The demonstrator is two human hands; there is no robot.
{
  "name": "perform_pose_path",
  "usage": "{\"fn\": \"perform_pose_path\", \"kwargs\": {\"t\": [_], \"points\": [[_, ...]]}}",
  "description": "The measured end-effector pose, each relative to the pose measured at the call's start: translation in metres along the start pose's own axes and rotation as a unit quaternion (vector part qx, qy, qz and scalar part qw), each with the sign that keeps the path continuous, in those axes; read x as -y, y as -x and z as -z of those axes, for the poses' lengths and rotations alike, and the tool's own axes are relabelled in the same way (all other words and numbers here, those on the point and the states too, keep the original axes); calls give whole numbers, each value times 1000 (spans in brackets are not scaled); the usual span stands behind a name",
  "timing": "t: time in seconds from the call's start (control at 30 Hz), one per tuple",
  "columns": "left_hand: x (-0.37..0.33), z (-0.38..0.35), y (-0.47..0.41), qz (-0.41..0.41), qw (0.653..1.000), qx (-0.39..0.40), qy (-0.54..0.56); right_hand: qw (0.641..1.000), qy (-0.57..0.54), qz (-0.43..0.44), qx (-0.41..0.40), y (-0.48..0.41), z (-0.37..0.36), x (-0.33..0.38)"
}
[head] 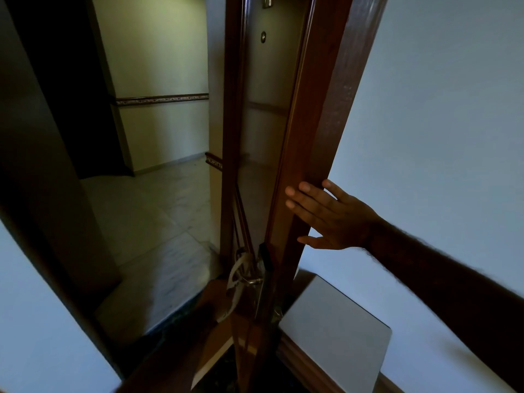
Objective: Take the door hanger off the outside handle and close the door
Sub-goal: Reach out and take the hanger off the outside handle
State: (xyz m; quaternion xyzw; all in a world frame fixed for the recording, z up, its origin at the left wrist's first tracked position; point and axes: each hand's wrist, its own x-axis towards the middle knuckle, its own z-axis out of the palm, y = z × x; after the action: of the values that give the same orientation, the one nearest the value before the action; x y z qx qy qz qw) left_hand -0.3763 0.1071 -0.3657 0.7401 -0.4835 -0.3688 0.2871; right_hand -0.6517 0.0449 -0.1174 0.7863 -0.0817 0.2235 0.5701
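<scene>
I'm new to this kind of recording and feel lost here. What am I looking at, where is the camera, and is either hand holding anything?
There is no machine here, just a person. The single picture comes from a wide-angle camera worn on the person's head, looking forward and down, which is why straight lines bend. The wooden door stands open, seen nearly edge-on, with a dim hallway floor beyond. The right hand lies flat and open against the door's edge, holding nothing. Lower down, a white door hanger hangs on the metal handle on the door's outer side. The left hand is a dark blur reaching toward it; whether it grips anything cannot be told.
</scene>
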Motion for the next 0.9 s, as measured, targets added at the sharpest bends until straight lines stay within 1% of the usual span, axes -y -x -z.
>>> {"fn": "perform_pose_path", "kwargs": {"t": [0.1,0.17,0.3,0.37,0.47,0.53,0.63,0.67,0.7,0.73,0.77,0.8,0.83,0.87,0.9], "points": [[-12,15,-4,18,999,31,-40,1000,6,-3,-3,0,0,1],[-24,23,-10,6,997,25,-70,1000,4,-7,-5,0,0,2],[-47,35,-17,-11,984,35,-171,1000,-24,-6,5,-2,3,4],[-51,37,-22,-14,978,27,-204,1000,-24,-6,18,-3,6,4],[-54,43,-25,-19,979,-4,-202,998,-34,-14,41,-6,14,7],[-53,54,-23,-36,977,-30,-209,995,-67,-35,58,-13,27,12],[-52,83,-15,-109,956,-83,-259,982,-179,1,60,-30,50,36],[-52,96,-11,-142,945,-103,-275,973,-226,-9,54,-41,59,47],[-53,107,-7,-179,932,-124,-289,953,-291,-60,62,-54,67,57],[-55,120,-1,-213,919,-152,-297,907,-382,-151,91,-73,75,63],[-58,133,7,-246,904,-181,-300,819,-490,-267,135,-95,82,68],[-63,145,16,-278,886,-213,-304,700,-582,-374,179,-116,85,70],[-67,159,25,-308,865,-245,-310,570,-646,-464,206,-136,85,70],[-72,171,35,-341,842,-275,-316,447,-683,-536,214,-154,84,67],[-76,182,44,-370,818,-300,-323,342,-706,-587,200,-169,83,64]]}}
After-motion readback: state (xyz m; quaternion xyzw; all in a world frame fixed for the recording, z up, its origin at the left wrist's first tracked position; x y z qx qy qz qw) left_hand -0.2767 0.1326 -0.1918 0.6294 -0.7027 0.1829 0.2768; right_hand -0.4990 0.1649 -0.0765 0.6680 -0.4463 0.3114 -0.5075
